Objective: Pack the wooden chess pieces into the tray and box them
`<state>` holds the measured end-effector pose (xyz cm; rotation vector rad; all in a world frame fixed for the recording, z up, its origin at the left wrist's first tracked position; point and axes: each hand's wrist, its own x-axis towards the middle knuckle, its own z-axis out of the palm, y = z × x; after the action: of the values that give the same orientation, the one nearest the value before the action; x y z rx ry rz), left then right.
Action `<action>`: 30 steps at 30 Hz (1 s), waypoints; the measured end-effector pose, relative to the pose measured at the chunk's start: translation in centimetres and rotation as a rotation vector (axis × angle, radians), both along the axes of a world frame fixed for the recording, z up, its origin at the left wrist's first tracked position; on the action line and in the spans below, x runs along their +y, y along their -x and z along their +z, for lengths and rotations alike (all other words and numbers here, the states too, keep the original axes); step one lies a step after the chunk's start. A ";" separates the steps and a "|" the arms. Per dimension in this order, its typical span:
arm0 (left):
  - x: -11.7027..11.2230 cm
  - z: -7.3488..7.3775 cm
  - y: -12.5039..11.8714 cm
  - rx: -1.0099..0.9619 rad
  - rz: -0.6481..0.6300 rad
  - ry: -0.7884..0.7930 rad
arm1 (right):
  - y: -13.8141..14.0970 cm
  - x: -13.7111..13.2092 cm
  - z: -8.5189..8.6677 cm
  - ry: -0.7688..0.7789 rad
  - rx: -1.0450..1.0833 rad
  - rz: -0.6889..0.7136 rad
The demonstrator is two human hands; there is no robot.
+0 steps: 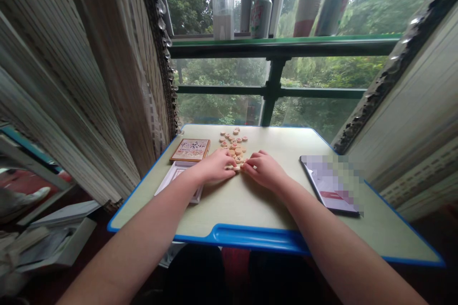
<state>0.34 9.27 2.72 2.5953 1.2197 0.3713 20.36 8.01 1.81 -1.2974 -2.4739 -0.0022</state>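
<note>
Several round wooden Chinese chess pieces (234, 145) lie in a loose pile on the pale table, some overlapping. At the near end of the pile, my left hand (217, 166) has its fingers bent around a few pieces. My right hand (264, 167) faces it from the other side, thumb and fingertips closed at the same small group of pieces (237, 168). The fingers partly hide how many pieces each hand touches. Beside my left hand, an open white box tray (171, 182) sits partly under my forearm. Its printed lid (190, 149) lies just behind it.
A tablet or phone-like flat device (331, 186), partly blurred out, lies at the right of the table (236, 209). The table has a blue rim with a groove (257, 239) at the front. Drink cans (261, 16) and cups stand on the window ledge. Curtains hang on both sides.
</note>
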 end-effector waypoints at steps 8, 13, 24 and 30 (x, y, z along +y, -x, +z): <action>0.0 -0.1 0.2 -0.017 0.003 0.001 | 0.0 0.0 0.0 0.003 0.016 -0.056; 0.0 0.1 0.1 -0.030 0.000 0.000 | 0.1 0.1 0.2 0.004 0.083 -0.111; -0.3 0.1 -0.3 -0.028 -0.038 -0.012 | 0.0 0.1 -0.1 0.011 0.100 -0.094; -0.3 0.0 -0.6 -0.068 -0.051 -0.020 | 0.1 0.0 -0.1 0.035 0.104 0.012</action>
<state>0.98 8.93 2.71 2.6022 1.1303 0.4602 20.27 7.96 1.71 -1.2642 -2.4038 0.1097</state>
